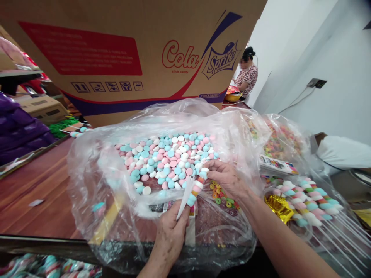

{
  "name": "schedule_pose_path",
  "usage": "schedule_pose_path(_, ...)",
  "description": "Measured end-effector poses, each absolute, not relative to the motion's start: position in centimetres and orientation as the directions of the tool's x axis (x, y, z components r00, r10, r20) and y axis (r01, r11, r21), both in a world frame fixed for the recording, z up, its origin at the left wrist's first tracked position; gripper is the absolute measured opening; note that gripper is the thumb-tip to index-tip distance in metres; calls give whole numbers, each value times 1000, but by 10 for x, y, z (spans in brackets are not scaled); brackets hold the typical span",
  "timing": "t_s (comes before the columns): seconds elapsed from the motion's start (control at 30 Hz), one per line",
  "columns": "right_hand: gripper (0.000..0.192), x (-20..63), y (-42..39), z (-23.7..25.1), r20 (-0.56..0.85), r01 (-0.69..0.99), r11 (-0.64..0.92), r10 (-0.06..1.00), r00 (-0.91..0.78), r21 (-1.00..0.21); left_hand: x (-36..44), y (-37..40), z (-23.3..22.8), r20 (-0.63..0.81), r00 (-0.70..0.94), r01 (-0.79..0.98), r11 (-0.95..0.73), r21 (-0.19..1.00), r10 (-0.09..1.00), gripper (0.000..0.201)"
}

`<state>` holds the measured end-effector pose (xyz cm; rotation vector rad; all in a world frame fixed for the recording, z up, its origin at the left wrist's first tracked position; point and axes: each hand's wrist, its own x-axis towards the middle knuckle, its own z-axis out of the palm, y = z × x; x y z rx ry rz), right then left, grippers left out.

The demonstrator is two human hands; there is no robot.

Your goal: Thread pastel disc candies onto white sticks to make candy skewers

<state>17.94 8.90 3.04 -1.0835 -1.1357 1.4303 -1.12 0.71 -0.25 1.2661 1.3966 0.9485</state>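
Note:
My left hand [173, 227] is closed round a small bundle of white sticks [186, 197] and a partly filled candy skewer [196, 189]. Blue, pink, white and orange pieces are stacked along the skewer, which leans up to the right. At its top end, my right hand [224, 177] pinches a white candy [204, 170] between thumb and fingers. Just beyond both hands, a clear plastic bag [95, 154] lies open with a heap of pastel round candies [165, 154] in it. Gummy rings [222, 195] in several colours lie under my right forearm.
A large cardboard box [162, 90] stands behind the bag. At right, filled candy skewers [307, 199] lie beside gold foil [278, 208], with a bag of ring candies [279, 139] behind. Another person [247, 75] sits at the back. Bare wood shows on the table [49, 193] at left.

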Motion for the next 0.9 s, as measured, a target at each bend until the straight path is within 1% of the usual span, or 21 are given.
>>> schedule_pose_path(0.1,20,180,87,29,-37,-99,-50,991,-129,-994,-11,7,-3,-156,37,202,145,969,987,28)
schedule_pose_path(0.2,22,180,84,26,54,62,61,992,-117,-996,-11,7,-5,-137,15,211,131,969,990,28)
schedule_pose_path(0.3,24,178,81,21,150,236,171,983,-107,-956,-11,8,-4,-137,4,221,132,966,991,28)
schedule_pose_path(0.43,25,173,75,20,223,341,247,969,-108,-907,-12,7,-4,-139,-16,255,139,957,990,30)
schedule_pose_path(0.57,27,170,70,20,320,449,352,936,-149,-821,-13,7,-7,-106,-31,266,111,958,994,30)
schedule_pose_path(0.73,29,166,67,16,378,493,418,907,-184,-763,-13,8,-11,-125,-45,237,132,963,991,26)
schedule_pose_path(0.83,30,164,64,16,380,480,428,903,-199,-766,-13,9,-13,-134,-53,216,142,966,990,26)
schedule_pose_path(0.9,32,162,61,16,367,445,417,909,-197,-793,-13,9,-14,-155,-68,188,165,968,986,27)
